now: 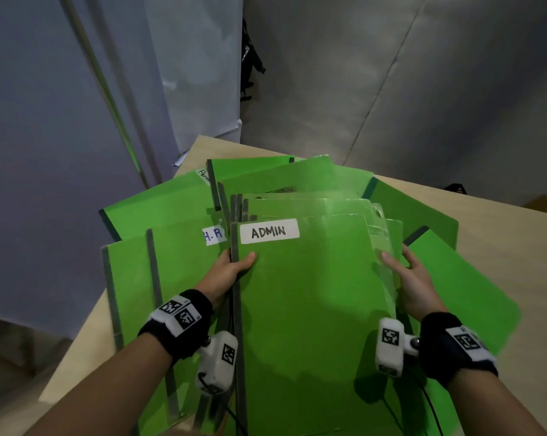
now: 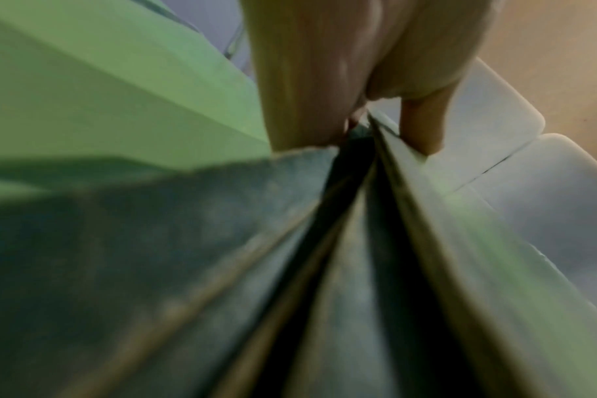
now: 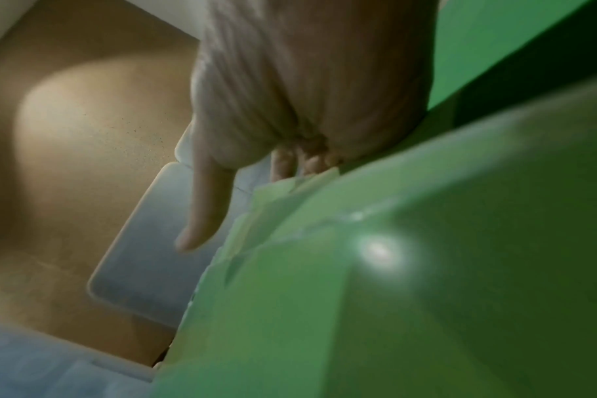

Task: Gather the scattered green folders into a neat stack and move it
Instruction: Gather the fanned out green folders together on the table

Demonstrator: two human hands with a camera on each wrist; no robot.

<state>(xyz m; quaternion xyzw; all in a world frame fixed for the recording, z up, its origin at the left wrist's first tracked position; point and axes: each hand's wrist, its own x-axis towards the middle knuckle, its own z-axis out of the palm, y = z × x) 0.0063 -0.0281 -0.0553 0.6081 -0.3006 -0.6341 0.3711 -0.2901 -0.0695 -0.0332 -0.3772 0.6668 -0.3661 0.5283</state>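
Observation:
A stack of green folders [image 1: 303, 294] is tilted up toward me, its top one labelled ADMIN [image 1: 269, 231]. My left hand [image 1: 231, 265] grips the stack's dark spine edge, thumb on the front cover. My right hand [image 1: 407, 278] grips the opposite edge, where clear covers fan out, thumb on the front. The left wrist view is blurred; it shows the dark spines [image 2: 341, 242] running up to my fingers [image 2: 423, 126]. In the right wrist view the green covers [image 3: 409, 269] fill the frame below my thumb [image 3: 205, 202]. More green folders [image 1: 158, 215] lie scattered on the table, one labelled H.R [image 1: 213, 236].
The light wooden table [image 1: 498, 228] stands in a corner between grey-blue panels [image 1: 45, 121] on the left and a grey wall behind. Loose folders overhang its left and near edges. Another green folder [image 1: 464, 278] lies right of my right hand.

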